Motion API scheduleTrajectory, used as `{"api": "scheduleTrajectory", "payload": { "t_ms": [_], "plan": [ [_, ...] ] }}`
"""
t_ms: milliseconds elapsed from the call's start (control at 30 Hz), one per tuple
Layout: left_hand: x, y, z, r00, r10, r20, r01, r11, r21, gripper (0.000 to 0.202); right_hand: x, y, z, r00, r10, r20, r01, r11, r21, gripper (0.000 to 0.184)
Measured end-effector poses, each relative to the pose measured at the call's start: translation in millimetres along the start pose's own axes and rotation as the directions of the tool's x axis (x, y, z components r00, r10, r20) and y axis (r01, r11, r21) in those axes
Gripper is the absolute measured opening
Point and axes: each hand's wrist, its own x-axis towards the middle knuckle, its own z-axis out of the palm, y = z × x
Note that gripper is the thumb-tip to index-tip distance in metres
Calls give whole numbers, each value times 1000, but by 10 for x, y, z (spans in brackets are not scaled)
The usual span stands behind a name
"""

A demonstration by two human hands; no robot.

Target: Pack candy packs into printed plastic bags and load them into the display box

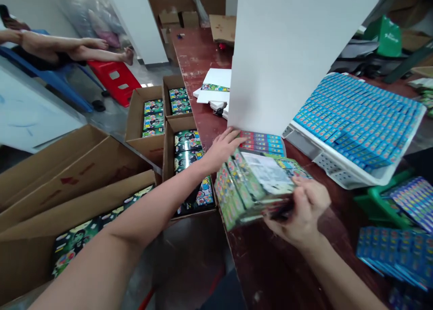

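Observation:
My right hand (302,211) is closed round the near right end of a tilted bundle of green printed packs (233,193). Motion blurs its lower edge, and a pale printed panel (269,172) lies on its top. My left hand (223,148) reaches past the bundle's far left corner, fingers stretched out at the edge of a row of red and blue packs (260,141). Whether its fingertips press on these packs or on the edge beside them, I cannot tell. Behind the row a large white board (287,57) stands upright, leaning back.
Cartons (145,141) of dark printed boxes stand left of the brown table (192,53). A white crate (352,179) full of blue packs is on the right, near a green tray (375,202) and loose blue packs (395,251). A person's legs (67,46) rest on a red stool (115,78).

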Motion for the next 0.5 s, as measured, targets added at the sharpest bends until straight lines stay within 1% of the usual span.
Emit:
{"api": "scheduleTrajectory", "payload": {
  "t_ms": [33, 67, 133, 200, 300, 400, 433, 467, 500],
  "plan": [
    [10, -55, -15, 1000, 18, 20, -18, 999, -31, 52, 13, -21, 68, 999, -51, -10, 50, 997, -50, 107],
    [20, -100, -40, 999, 38, 36, -36, 998, -59, 52, 33, -34, 115, 996, -81, 34, 84, 992, -90, 103],
    [45, -163, -103, 997, 68, 47, -62, 992, -112, 51, 91, -40, 142, 983, -103, 149, 124, 982, -140, 97],
    [71, -200, -155, 995, 81, 55, -72, 985, -155, 54, 179, -25, 112, 953, -102, 285, 147, 979, -140, 93],
    [99, -231, -177, 993, 76, 85, -57, 978, -203, 52, 380, 41, 70, 880, -50, 473, 105, 990, -91, 91],
    [59, -220, -177, 993, 67, 98, -37, 958, -286, 53, 602, 143, 114, 783, -22, 622, 52, 998, -31, 91],
    [15, -195, -183, 995, 53, 80, -23, 942, -335, 55, 654, 173, 137, 752, -25, 659, 42, 999, -10, 93],
    [-50, -155, -193, 999, 25, 40, -7, 920, -391, 56, 686, 196, 156, 727, -34, 686, 39, 999, 9, 97],
    [-135, -99, -203, 1000, -18, -23, 6, 894, -448, 56, 695, 208, 165, 716, -45, 696, 47, 999, 17, 101]
  ]
}}
